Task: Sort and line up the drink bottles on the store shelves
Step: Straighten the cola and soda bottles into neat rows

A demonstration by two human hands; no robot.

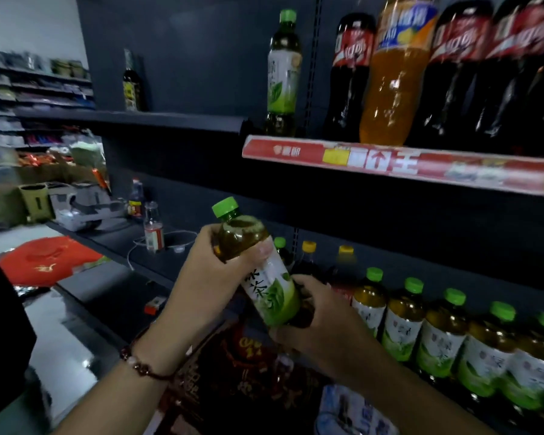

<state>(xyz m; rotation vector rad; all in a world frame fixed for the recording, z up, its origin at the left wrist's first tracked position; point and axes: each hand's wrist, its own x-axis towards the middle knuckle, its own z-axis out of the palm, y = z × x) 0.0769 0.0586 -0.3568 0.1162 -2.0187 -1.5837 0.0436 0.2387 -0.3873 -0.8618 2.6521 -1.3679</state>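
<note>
I hold a green-tea bottle with a green cap, tilted to the left, in front of the lower shelf. My left hand grips its upper part, and my right hand grips its base. A row of several matching green-tea bottles stands on the lower shelf to the right. One more green-tea bottle stands alone on the upper shelf, beside dark cola bottles and an orange soda bottle.
Two yellow-capped dark bottles stand behind the held bottle. A clear bottle and a cable lie on the dark left shelf. A dark bottle stands on the upper left shelf. Red packaging and a box of goods lie below.
</note>
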